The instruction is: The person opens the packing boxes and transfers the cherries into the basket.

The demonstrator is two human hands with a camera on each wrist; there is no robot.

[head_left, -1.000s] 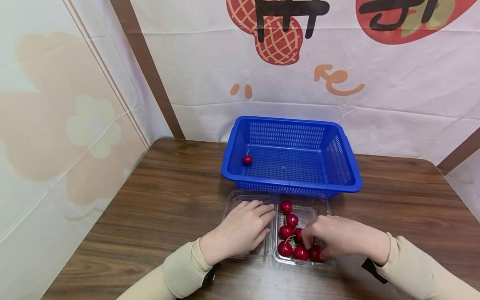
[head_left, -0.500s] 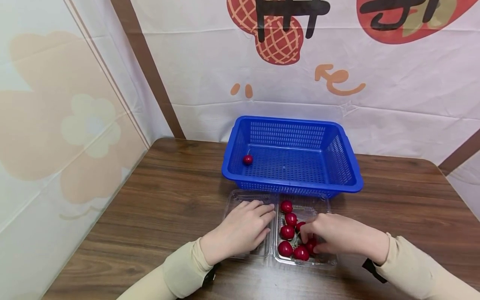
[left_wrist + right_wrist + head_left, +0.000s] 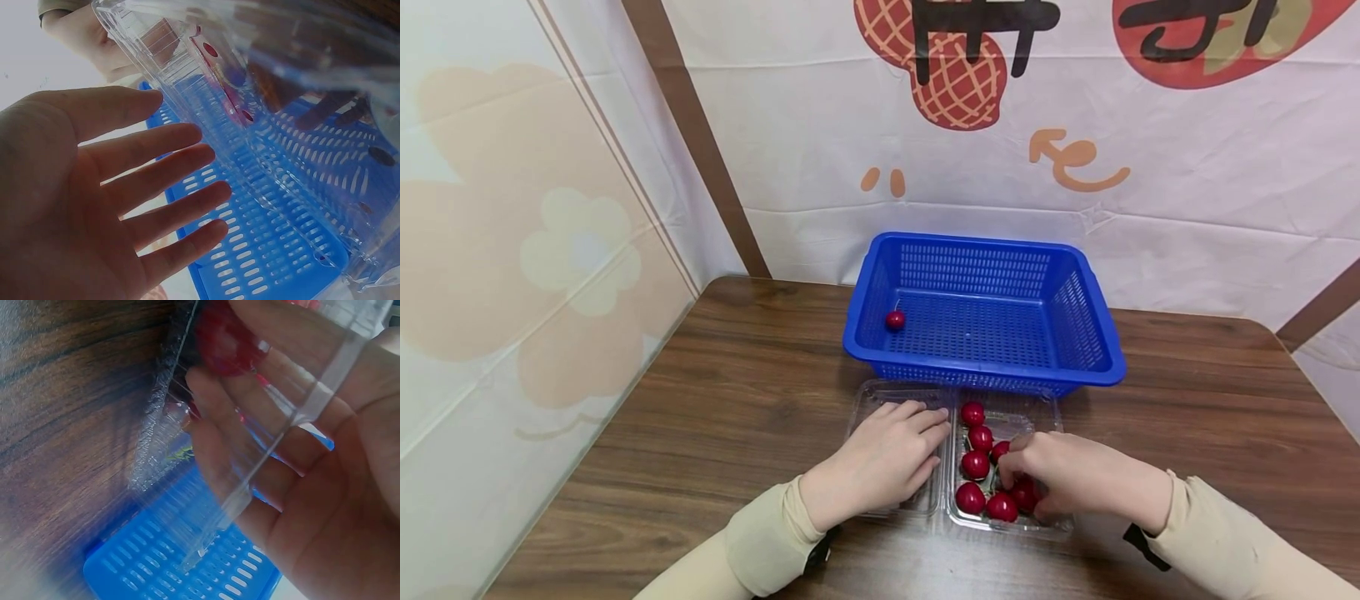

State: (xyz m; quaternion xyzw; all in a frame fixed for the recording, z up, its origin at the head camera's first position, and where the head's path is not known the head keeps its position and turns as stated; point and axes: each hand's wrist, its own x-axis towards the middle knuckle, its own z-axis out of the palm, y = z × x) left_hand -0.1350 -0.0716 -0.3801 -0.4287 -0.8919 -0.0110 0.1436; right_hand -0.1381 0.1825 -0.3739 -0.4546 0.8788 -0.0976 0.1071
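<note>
A hinged clear plastic box lies spread out, its lid point(image 3: 867, 398) on the left and its tray point(image 3: 1018, 423) on the right. Several red cherries point(image 3: 975, 465) with stems sit in the tray, mostly along its left side and front. My left hand point(image 3: 880, 457) rests palm down over the lid, fingers extended; the left wrist view shows them straight and spread. Reaching into the tray's right side, my right hand point(image 3: 1071, 473) holds a cherry point(image 3: 225, 340) between thumb and curled fingers. Part of that cherry is hidden by the fingers in the head view.
Right behind the plastic box stands a blue perforated basket point(image 3: 850, 333) with a single cherry point(image 3: 895, 320) at its left. Beneath everything is a brown wood-grain table point(image 3: 752, 367), backed by a printed white cloth point(image 3: 805, 150).
The cherry at my right hand has shifted a little left and back within the tray, and neighbouring cherries have been nudged slightly. My left hand stays in place.
</note>
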